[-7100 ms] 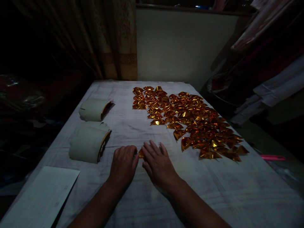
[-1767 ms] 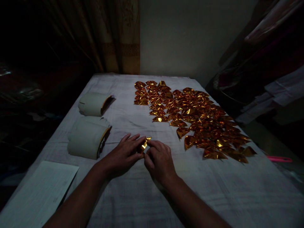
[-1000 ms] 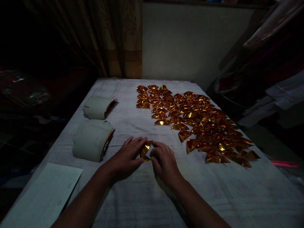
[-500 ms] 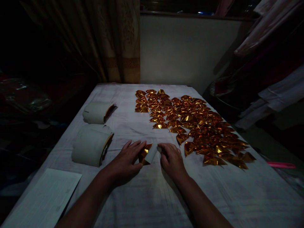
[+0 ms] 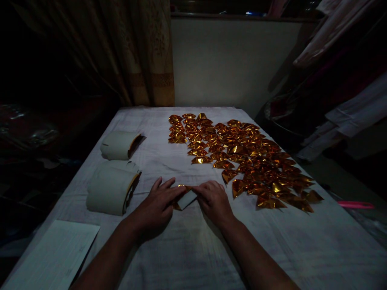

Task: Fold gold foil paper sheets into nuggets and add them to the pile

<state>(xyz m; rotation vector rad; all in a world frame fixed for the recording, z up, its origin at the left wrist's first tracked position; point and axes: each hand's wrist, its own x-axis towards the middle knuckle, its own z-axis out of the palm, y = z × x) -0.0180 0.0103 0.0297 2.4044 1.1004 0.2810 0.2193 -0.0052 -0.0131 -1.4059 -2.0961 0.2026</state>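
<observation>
A small piece of gold foil paper (image 5: 185,198) lies partly folded between my hands, its white back showing. My left hand (image 5: 159,203) rests on its left edge with the fingers stretched over it. My right hand (image 5: 214,199) pinches its right edge, fingers curled. Both hands sit on the white cloth of the table (image 5: 193,249) near its middle. A wide spread of folded gold foil pieces (image 5: 242,155) lies just right of and beyond my right hand.
Two curled stacks of white-backed foil sheets (image 5: 113,189) (image 5: 119,144) lie to the left. A white sheet of paper (image 5: 51,255) sits at the near left corner. A curtain (image 5: 145,52) and a wall stand behind. Clothes hang at the right, by a pink object (image 5: 355,204).
The foil piece has been worked from a tight pinch to a partly opened fold showing its white back. My right hand drew away half a second ago and is back on the piece.
</observation>
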